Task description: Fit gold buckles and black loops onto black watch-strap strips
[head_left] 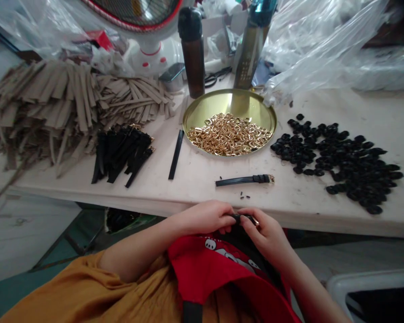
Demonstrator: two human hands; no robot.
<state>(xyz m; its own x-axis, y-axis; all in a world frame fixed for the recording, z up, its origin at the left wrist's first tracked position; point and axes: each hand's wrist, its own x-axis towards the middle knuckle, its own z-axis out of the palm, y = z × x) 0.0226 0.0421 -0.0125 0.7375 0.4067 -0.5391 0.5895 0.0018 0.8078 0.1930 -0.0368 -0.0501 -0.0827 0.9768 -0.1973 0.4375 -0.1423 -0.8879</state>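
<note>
Over the table's front edge, my left hand point(213, 217) and my right hand point(267, 231) meet with fingers pinched on a small black strap point(236, 218). A gold buckle point(256, 221) shows at my right fingers; most of the strap is hidden by the fingers. On the table just beyond lies a black strap with a gold buckle point(239, 180), with a few tiny black bits near it. A single black strip point(176, 154) lies farther left. Gold buckles point(230, 134) are heaped in a round gold tray point(197, 107).
Black looped pieces point(353, 166) spread across the right of the table point(195, 190). On the left are buckled black straps point(121, 150) and bundles of grey-brown strips point(47, 98). Bottles point(193, 58), scissors point(218, 77), a fan point(148, 49) and plastic bags point(323, 40) stand or lie behind.
</note>
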